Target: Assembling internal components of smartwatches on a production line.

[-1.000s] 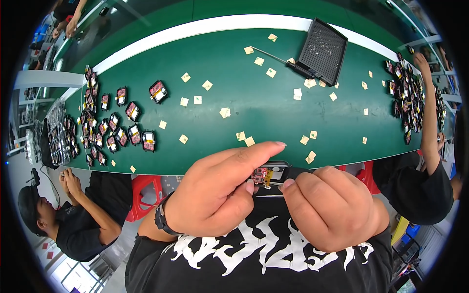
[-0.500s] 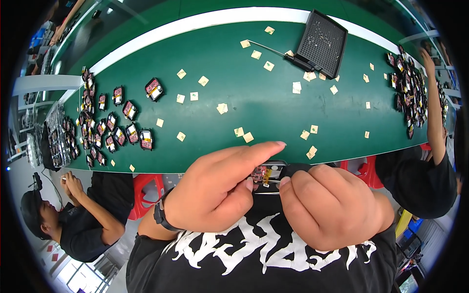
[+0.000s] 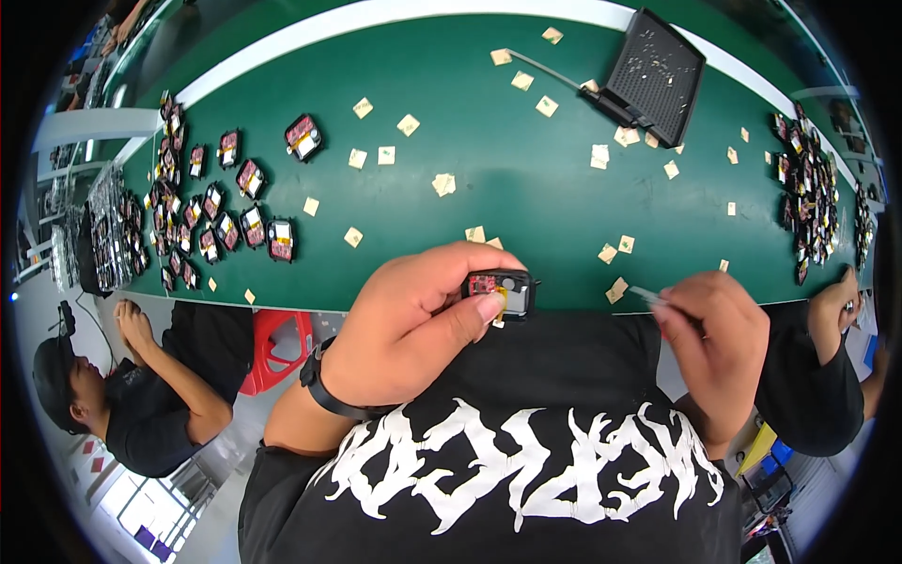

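Holding the small black module pinched in the left hand, up over the near desk edge w/ its open face up, prob so the right hand can get in w/ the thin tweezers it's gripping. Tan paper squares scattered behind.

A long green counter with a white far edge carries scattered tan paper squares, a black perforated tray at the far right, and clusters of small black-and-red modules at both ends.
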### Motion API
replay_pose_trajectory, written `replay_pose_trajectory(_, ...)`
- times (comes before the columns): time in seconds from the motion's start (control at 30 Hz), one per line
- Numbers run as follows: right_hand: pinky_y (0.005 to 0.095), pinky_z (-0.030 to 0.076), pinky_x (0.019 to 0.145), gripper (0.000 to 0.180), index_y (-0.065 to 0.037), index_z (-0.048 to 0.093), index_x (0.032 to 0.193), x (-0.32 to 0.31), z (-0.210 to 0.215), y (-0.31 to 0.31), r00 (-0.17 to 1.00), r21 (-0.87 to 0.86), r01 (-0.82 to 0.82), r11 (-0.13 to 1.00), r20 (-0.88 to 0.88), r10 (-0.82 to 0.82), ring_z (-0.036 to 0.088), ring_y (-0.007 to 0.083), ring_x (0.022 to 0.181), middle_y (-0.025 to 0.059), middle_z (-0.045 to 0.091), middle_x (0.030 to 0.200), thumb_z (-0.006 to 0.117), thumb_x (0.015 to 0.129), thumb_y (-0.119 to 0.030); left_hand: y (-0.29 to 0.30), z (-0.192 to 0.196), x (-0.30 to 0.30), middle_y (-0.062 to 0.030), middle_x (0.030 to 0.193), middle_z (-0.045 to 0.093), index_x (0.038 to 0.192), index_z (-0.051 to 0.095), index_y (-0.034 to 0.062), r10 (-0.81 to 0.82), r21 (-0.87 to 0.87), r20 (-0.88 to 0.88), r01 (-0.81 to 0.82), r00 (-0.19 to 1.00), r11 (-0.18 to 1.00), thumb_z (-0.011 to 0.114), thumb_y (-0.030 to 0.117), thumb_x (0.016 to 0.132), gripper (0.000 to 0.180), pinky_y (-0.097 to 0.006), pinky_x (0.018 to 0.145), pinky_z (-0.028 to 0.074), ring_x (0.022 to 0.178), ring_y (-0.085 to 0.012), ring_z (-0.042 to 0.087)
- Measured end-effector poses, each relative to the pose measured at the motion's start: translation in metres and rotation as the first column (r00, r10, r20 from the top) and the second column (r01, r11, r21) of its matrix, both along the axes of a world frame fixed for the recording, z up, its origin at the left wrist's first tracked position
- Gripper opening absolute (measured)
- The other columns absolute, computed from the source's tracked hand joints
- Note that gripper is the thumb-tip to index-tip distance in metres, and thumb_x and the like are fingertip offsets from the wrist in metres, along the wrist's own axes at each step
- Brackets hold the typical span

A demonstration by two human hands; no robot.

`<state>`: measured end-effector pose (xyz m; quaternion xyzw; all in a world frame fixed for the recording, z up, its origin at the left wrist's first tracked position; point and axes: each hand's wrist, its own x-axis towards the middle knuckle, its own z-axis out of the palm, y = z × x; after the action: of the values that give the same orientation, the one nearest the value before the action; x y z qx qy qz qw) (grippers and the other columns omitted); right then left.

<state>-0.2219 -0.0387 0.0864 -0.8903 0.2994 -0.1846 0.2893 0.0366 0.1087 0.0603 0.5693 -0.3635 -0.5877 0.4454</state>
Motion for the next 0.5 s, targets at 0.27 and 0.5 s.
replay_pose_trajectory(0.27,0.0281,0.047,0.059,0.020,0.002,0.068,0.090,-0.005,-0.004,0.006,0.995,0.164,0.098,0.981,0.013,-0.102,0.063,0.0204,0.067,0.0115,0.068,0.081,0.080,0.075,0.007,-0.004,0.011,-0.004,-0.0064,0.103,0.064,0.140,0.055,-0.0035,0.088,0.220,-0.281,-0.025,0.956,0.975,0.051,-0.001,0.097,0.043,-0.020,0.066,0.046,0.081,-0.0070,0.056)
replay_pose_trajectory(0.5,0.0337,0.050,0.057,0.028,0.001,0.070,0.092,0.013,-0.001,0.006,0.971,0.115,-0.217,0.970,0.130,0.201,0.063,0.0253,0.066,0.0114,0.067,0.083,0.083,0.068,0.004,0.004,0.014,-0.006,-0.0076,0.105,0.064,0.142,0.053,-0.0070,0.016,0.116,-0.205,0.008,0.979,0.993,0.050,0.001,0.095,0.049,-0.021,0.067,0.047,0.080,-0.0074,0.057)
